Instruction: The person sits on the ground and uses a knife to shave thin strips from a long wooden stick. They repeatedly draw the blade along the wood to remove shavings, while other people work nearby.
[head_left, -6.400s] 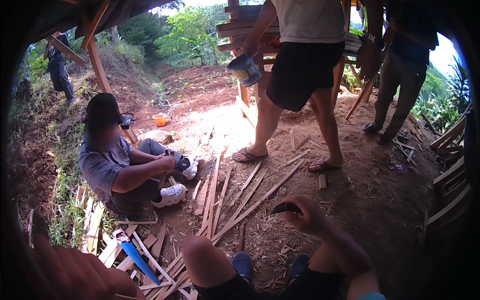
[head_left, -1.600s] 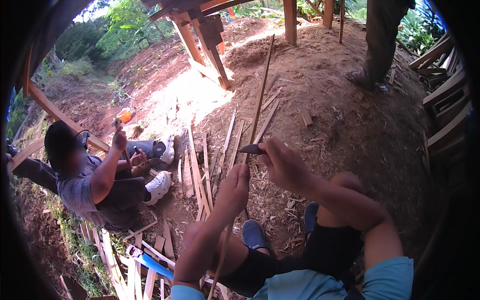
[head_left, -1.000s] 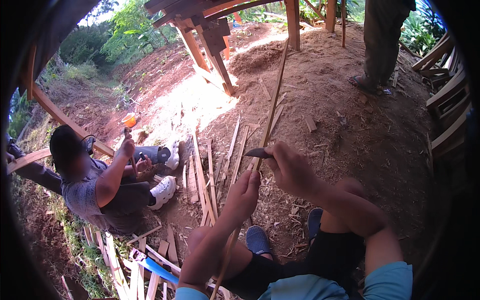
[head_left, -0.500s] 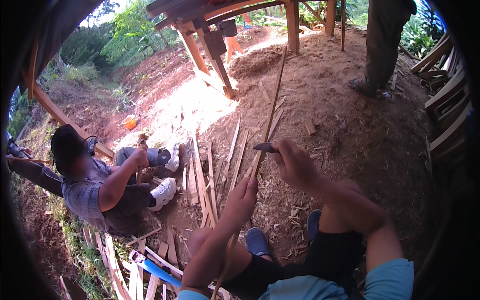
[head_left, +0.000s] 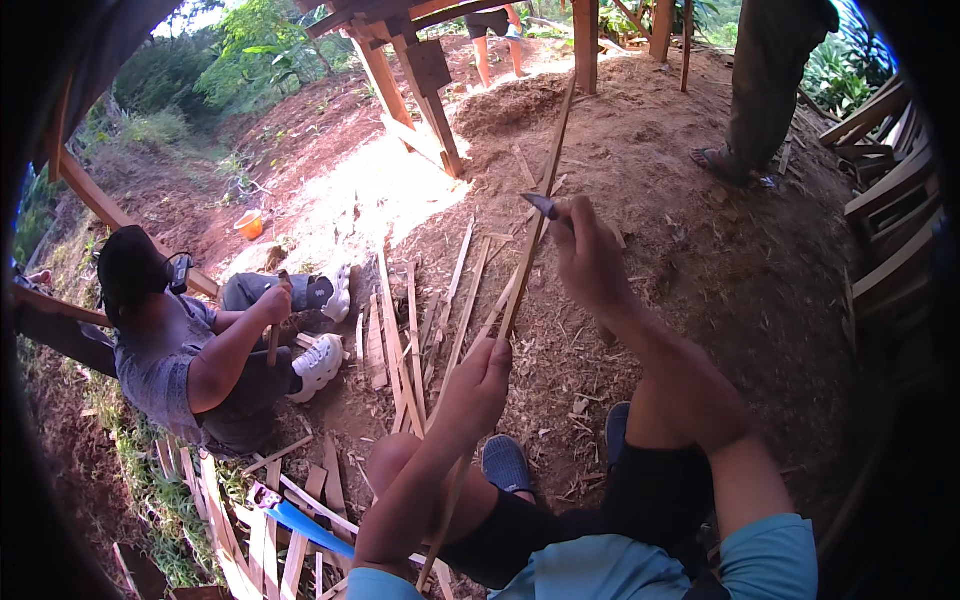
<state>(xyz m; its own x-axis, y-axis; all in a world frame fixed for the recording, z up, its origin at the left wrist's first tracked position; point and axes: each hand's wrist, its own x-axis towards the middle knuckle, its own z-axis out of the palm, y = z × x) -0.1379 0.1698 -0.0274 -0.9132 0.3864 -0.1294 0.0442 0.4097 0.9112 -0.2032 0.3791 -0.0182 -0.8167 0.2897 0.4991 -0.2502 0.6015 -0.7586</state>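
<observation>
Strip of wood (head_left: 527,268), long and narrow, slants up and away in front of the person, its near end running down beside the left forearm, over the left thigh. The left hand (head_left: 480,382) is closed around it, thumb uppermost. Farther up, the right hand (head_left: 590,250) is curled round the handle of a knife (head_left: 540,205), most of that handle hidden by the fingers. The short, curved blade points left and crosses the strip in view; whether it touches the wood I cannot tell. Below are 2 blue shoes (head_left: 507,465) on ground littered with shavings. Left of the strip, several loose slats (head_left: 399,345) lie roughly lengthwise on the soil, and nearer the lower left a blue-bladed saw (head_left: 310,525) rests on more pieces of wood. Beyond the slats a seated co-worker (head_left: 165,365) in a dark cap and white shoes grips an upright wooden-handled tool (head_left: 275,335). Farther off are an orange bucket (head_left: 249,224), a timber frame (head_left: 425,100), and 2 other people, 1 of them in long dark trousers (head_left: 765,100) near the stacked boards (head_left: 890,225) at far right.
</observation>
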